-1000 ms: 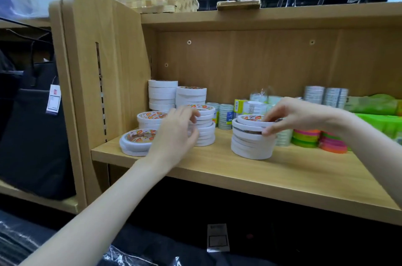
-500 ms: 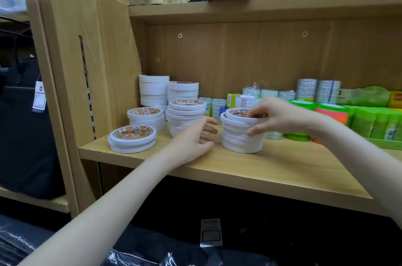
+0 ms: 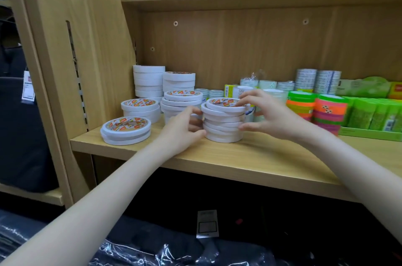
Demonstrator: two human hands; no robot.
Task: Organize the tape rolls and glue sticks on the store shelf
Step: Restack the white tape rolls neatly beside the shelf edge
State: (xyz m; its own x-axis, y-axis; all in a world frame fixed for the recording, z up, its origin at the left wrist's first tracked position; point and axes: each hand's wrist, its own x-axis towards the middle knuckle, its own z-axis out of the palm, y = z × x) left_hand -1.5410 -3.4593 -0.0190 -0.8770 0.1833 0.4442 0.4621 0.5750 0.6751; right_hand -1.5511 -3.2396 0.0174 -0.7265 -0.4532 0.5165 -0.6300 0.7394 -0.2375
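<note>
My left hand point(image 3: 182, 128) and right hand point(image 3: 269, 117) curl round a wobbly stack of white tape rolls point(image 3: 224, 123) at the front of the wooden shelf point(image 3: 250, 156). If I squeeze unevenly, the crooked rolls could slip and topple.

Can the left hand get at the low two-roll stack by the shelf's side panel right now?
Probably yes. The low stack sits at the shelf's front edge with nothing before it, but the left hand is busy steadying the tall stack with the right hand.
</note>
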